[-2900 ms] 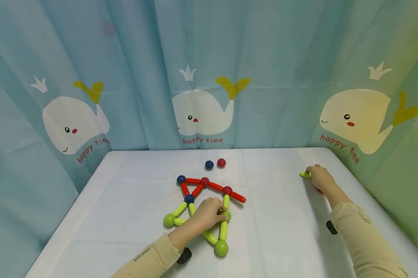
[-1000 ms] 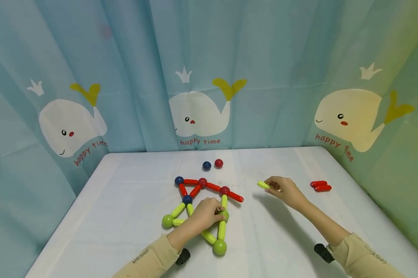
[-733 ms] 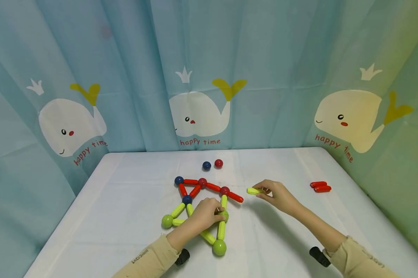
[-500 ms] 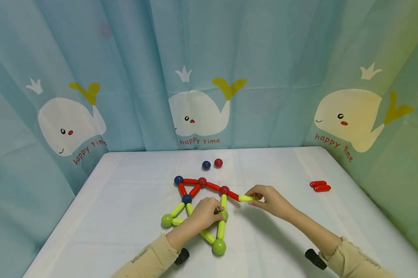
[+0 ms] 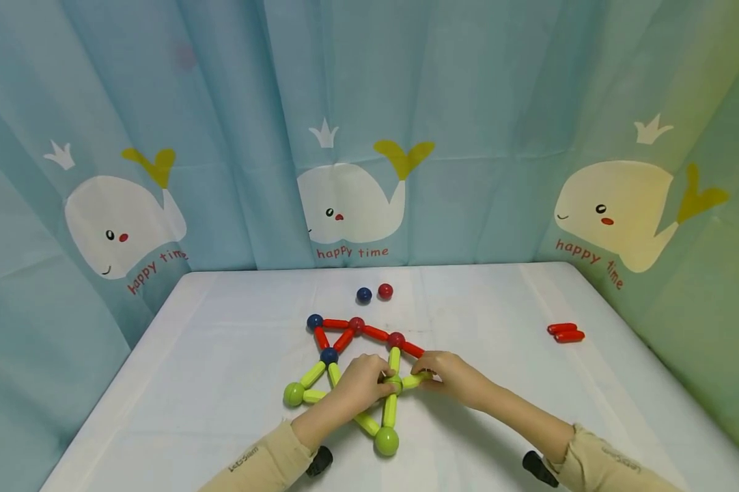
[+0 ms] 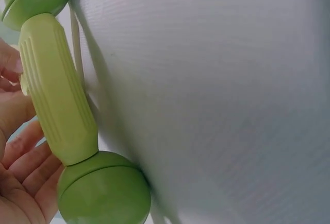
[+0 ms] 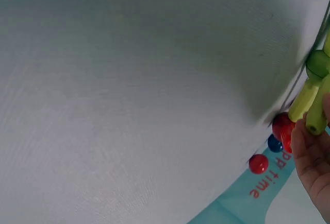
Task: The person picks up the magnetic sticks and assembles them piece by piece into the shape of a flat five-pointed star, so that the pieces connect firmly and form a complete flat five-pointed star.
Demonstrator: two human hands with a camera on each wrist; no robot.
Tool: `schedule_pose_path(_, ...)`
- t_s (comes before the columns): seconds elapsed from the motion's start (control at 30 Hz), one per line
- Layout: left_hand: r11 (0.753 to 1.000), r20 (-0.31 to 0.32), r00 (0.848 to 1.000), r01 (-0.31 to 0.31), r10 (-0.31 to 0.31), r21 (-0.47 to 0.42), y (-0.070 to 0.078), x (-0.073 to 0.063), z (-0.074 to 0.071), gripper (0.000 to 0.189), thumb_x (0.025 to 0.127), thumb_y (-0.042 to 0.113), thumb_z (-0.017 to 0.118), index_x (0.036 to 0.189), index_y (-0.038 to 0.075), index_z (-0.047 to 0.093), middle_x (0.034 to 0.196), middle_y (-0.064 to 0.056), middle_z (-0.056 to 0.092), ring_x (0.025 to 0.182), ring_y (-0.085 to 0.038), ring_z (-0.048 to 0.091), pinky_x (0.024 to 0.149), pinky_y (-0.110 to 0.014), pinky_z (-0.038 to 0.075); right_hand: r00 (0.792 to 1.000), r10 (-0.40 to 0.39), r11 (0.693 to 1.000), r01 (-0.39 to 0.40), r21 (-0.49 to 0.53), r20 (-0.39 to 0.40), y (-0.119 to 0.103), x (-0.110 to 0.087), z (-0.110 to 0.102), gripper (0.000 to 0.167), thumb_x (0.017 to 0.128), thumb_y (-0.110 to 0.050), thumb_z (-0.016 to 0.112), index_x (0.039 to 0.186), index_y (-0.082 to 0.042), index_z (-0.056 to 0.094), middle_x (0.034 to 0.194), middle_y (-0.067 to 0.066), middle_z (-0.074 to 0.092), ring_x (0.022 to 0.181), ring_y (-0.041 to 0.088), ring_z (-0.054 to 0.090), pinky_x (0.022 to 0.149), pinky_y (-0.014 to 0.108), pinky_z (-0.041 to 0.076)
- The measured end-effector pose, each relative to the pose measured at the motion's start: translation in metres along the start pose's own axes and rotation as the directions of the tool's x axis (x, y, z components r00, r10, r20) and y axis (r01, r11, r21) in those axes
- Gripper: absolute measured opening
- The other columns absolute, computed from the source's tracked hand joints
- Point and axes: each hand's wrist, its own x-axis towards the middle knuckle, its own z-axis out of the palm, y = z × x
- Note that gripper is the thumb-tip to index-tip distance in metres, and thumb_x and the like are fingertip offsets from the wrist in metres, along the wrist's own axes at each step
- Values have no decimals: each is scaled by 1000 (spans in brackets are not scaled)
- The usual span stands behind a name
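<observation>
My left hand (image 5: 358, 384) pinches a green ball (image 5: 396, 385) on the right side of a flat frame of magnetic rods and balls. From the right, my right hand (image 5: 458, 381) grips a yellow-green magnetic rod (image 5: 414, 380), one end meeting that ball. In the right wrist view the held rod (image 7: 316, 112) shows its free end between the fingers. A red rod (image 5: 413, 349) sticks out from a red ball (image 5: 397, 339) just above, its tip partly behind the right hand. Another green ball (image 5: 386, 441) forms the near corner. My left forearm covers part of the frame.
Two loose red rods (image 5: 566, 333) lie on the white table (image 5: 222, 355) at the right. A loose blue ball (image 5: 364, 295) and red ball (image 5: 385, 292) sit behind the frame. A whale-print curtain (image 5: 480, 205) stands along the table's back and sides.
My right hand has carried the yellow-green rod leftward from near the loose red rods, past the red rod's tip, down to the green ball. My left hand has kept its hold.
</observation>
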Motion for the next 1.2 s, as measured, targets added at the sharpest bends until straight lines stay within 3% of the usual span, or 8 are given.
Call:
schedule_pose_path(0.47, 1000, -1, 1000, 19, -19, 8, -1, -4, 5, 21, 80, 19, 74, 97, 7, 73, 84, -1, 71, 63, -3, 49, 58, -16, 42, 998, -33, 993, 26, -114, -56, -2, -1, 8, 18, 74, 4, 74, 88, -6, 70, 85, 1, 66, 78, 11, 59, 69, 19, 52)
schedule_pose_path(0.63, 999, -7, 1000, 25, -25, 25, 1, -4, 4, 21, 80, 19, 74, 97, 7, 73, 90, -3, 72, 69, -5, 55, 63, -19, 46, 994, -81, 959, 57, -278, -75, -2, 3, 9, 18, 72, -1, 77, 88, -8, 70, 80, -1, 66, 70, 8, 52, 63, 18, 47)
schedule_pose_path(0.77, 999, -23, 999, 39, -39, 36, 2, -4, 5, 26, 80, 19, 75, 102, 5, 72, 95, -5, 72, 80, -11, 62, 71, -24, 51, 991, -109, 935, 77, -346, -74, 1, 4, 10, 19, 72, -4, 78, 89, -7, 70, 78, -1, 66, 68, 8, 50, 62, 18, 46)
schedule_pose_path(1.0, 997, -40, 998, 43, -41, 58, 2, -2, 5, 26, 80, 19, 75, 101, 6, 72, 92, -4, 72, 78, -10, 60, 70, -24, 50, 993, -101, 949, 78, -306, -62, 6, 7, 7, 19, 72, -3, 78, 89, -8, 71, 87, 0, 71, 74, 10, 59, 68, 21, 52)
schedule_pose_path(1.2, 998, -35, 999, 38, -36, 59, 1, 0, 1, 19, 78, 18, 76, 93, 6, 73, 81, -1, 69, 65, -6, 50, 60, -19, 43, 996, -62, 966, 46, -253, -59, 10, 10, 0, 20, 72, -4, 78, 91, -6, 71, 87, 1, 70, 79, 15, 64, 70, 27, 54)
